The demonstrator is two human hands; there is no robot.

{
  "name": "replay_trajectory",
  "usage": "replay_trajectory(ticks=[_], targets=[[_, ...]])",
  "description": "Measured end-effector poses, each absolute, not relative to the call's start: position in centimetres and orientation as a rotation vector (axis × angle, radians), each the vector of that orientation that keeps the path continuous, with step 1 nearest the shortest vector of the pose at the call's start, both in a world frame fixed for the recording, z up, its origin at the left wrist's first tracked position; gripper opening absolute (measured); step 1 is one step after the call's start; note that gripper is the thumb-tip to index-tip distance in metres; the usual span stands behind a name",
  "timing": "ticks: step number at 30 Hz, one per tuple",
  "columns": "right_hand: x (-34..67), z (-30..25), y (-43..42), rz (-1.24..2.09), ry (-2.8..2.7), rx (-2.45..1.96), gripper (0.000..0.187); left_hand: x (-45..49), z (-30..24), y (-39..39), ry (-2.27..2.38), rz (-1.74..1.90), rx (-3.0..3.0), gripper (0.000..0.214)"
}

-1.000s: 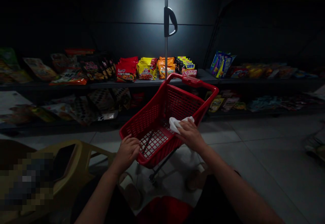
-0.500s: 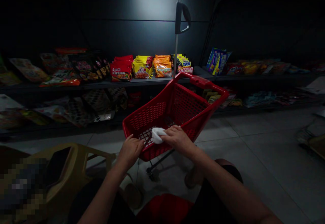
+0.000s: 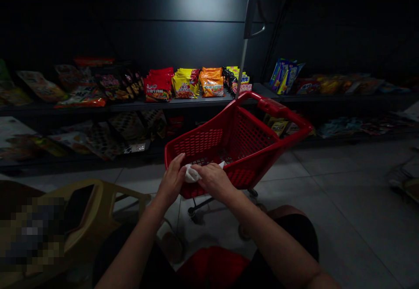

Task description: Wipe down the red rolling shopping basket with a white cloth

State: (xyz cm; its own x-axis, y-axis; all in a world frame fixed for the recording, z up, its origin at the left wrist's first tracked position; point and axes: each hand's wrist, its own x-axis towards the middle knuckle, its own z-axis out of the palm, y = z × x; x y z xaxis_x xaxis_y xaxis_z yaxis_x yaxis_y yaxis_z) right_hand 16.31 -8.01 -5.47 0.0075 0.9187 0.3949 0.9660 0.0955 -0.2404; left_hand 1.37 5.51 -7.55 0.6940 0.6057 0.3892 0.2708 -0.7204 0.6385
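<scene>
Dark shelves (image 3: pixel 193 103) are displaying glossy packets (image 3: pixel 185 87) behind a red plastic cart (image 3: pixel 206 138), its lattice walls rising toward a rounded handle (image 3: pixel 271 107). At the near rim (image 3: pixel 258 155), the right hand (image 3: pixel 214 182) is clamping its fingers on a crumpled white cloth (image 3: pixel 192 174); the left hand (image 3: pixel 170 180) is resting just beside it, whether gripping I cannot tell.

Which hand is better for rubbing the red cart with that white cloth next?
Probably the right hand: white cloth shows on both its sides, at the red cart; the left hand is just at one end.
</scene>
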Motion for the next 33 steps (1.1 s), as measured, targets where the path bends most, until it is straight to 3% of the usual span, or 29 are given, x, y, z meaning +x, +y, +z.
replay_trajectory(ticks=[3,6,10,12,16,23,28,33], targets=[[16.4,-5.6,-7.8,-0.006,-1.829,-1.655,0.058,2.7,-6.7,3.1,0.565,0.843,2.292,0.060],[17.8,-5.1,-9.3,-0.030,-1.808,-1.492,0.058,3.7,-6.6,1.7,0.571,0.756,2.398,0.064],[22.3,-3.8,-13.9,-0.454,-1.690,-1.717,0.025,3.0,-6.8,2.4,0.505,0.580,2.794,0.052],[24.7,-3.3,-16.5,-0.666,-1.554,-1.900,0.017,2.4,-6.7,3.0,0.462,0.547,2.910,0.041],[26.7,-3.4,-19.3,-0.765,-1.511,-2.092,0.021,3.2,-6.2,2.1,0.482,0.536,3.020,0.026],[25.0,-3.4,-18.8,-0.782,-1.541,-2.128,0.019,8.1,-5.9,-1.5,0.360,0.662,3.016,0.027],[25.3,-3.0,-19.6,-0.823,-1.688,-2.071,0.031,1.7,-7.0,2.4,0.434,0.636,3.030,0.021],[25.3,-3.2,-19.0,-0.767,-1.644,-2.101,0.028,-0.9,-7.2,2.8,0.696,0.681,3.025,0.017]])
